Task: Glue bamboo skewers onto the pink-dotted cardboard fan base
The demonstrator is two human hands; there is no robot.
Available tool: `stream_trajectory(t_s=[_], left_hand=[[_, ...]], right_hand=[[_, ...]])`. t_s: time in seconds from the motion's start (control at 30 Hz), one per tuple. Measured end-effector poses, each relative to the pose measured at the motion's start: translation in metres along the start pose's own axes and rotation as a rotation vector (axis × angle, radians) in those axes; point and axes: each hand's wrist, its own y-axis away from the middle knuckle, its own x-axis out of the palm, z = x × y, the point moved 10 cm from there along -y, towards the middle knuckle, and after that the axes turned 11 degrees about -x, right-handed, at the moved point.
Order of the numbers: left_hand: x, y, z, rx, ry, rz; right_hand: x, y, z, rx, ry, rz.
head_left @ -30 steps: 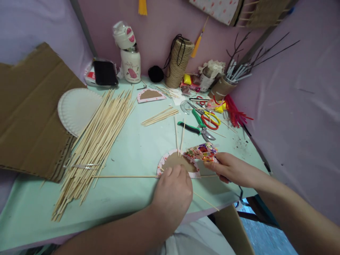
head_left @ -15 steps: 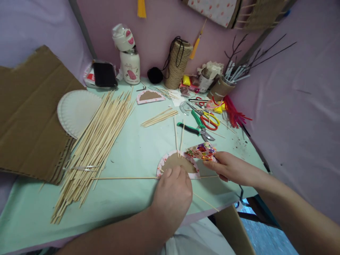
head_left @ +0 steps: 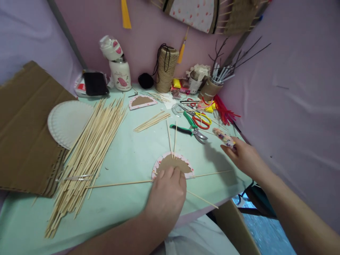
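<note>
My left hand (head_left: 166, 194) lies with closed fingers on a half-round brown cardboard piece (head_left: 172, 163) with a pink scalloped edge, near the table's front edge. Thin bamboo sticks (head_left: 171, 136) poke out from under this piece, upward and to both sides. My right hand (head_left: 245, 157) is out to the right, near the table's right edge, pinching a flowery patterned piece (head_left: 224, 137) seen edge-on. That piece hangs clear of the cardboard half-round.
A big heap of bamboo skewers (head_left: 87, 152) lies left, beside a paper plate (head_left: 66, 122) and corrugated cardboard (head_left: 23, 131). Green pliers (head_left: 188, 130), scissors (head_left: 199, 120), red pipe cleaners (head_left: 224, 113), a twine spool (head_left: 165, 69), a second half-round (head_left: 140, 102) and a mug (head_left: 120, 75) stand behind.
My right hand has carried the flowery piece away from the cardboard half-round, up and to the right. The left hand stays pressed on the half-round. The camera has shifted slightly.
</note>
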Motion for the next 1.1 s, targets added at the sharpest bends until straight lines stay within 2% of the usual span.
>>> stream_trajectory(t_s=[0.07,0.17,0.23,0.3,0.4,0.43,0.5,0.53,0.6,0.63,0.67,0.73,0.8,0.87,0.9,0.97,1.03,1.1], left_hand=[[-0.004,0.001,-0.008,0.076,0.045,0.003],[-0.02,0.002,-0.017,0.167,0.151,-0.071],[-0.031,0.001,-0.015,0.14,0.267,-0.085],[-0.033,-0.004,-0.007,0.059,0.406,-0.006],[-0.027,-0.01,0.006,-0.114,0.637,0.196],[-0.024,-0.012,0.009,-0.176,0.722,0.262],[-0.017,-0.017,0.008,-0.266,0.88,0.378],[-0.013,-0.02,0.005,-0.289,0.942,0.424],[-0.006,-0.028,-0.006,-0.297,0.999,0.484],[-0.004,-0.032,-0.009,-0.293,1.007,0.482],[-0.003,-0.036,-0.012,-0.284,1.007,0.464],[-0.001,-0.041,-0.013,-0.287,1.018,0.414],[0.002,-0.039,-0.009,-0.3,0.971,0.392],[0.001,-0.034,-0.002,-0.289,0.838,0.326],[-0.004,-0.031,0.001,-0.255,0.746,0.248],[-0.023,-0.025,0.0,-0.115,0.546,0.006],[-0.037,-0.013,-0.01,0.055,0.352,-0.226],[-0.04,-0.002,-0.017,0.154,0.233,-0.361]], right_hand=[[0.012,-0.001,-0.037,0.038,0.123,0.008],[0.035,-0.001,-0.078,0.048,0.232,0.047],[0.043,0.001,-0.089,0.027,0.282,0.027],[0.038,0.005,-0.088,0.009,0.306,-0.045],[0.005,0.02,-0.063,0.015,0.219,-0.231],[-0.009,0.027,-0.049,0.016,0.131,-0.298],[-0.024,0.036,-0.012,-0.017,-0.164,-0.311],[-0.025,0.038,0.012,-0.063,-0.362,-0.267],[-0.01,0.039,0.069,-0.163,-0.761,-0.029],[-0.004,0.039,0.092,-0.183,-0.89,0.056],[0.003,0.037,0.109,-0.187,-0.976,0.123],[0.008,0.027,0.124,-0.165,-1.119,0.114],[0.014,0.01,0.117,-0.078,-1.238,0.046],[0.021,-0.008,0.098,0.055,-1.384,-0.054],[0.026,-0.016,0.088,0.13,-1.445,-0.089],[0.036,-0.032,0.076,0.221,-1.506,-0.128],[0.05,-0.046,0.074,0.275,-1.498,-0.068],[0.063,-0.056,0.074,0.318,-1.452,-0.027]])
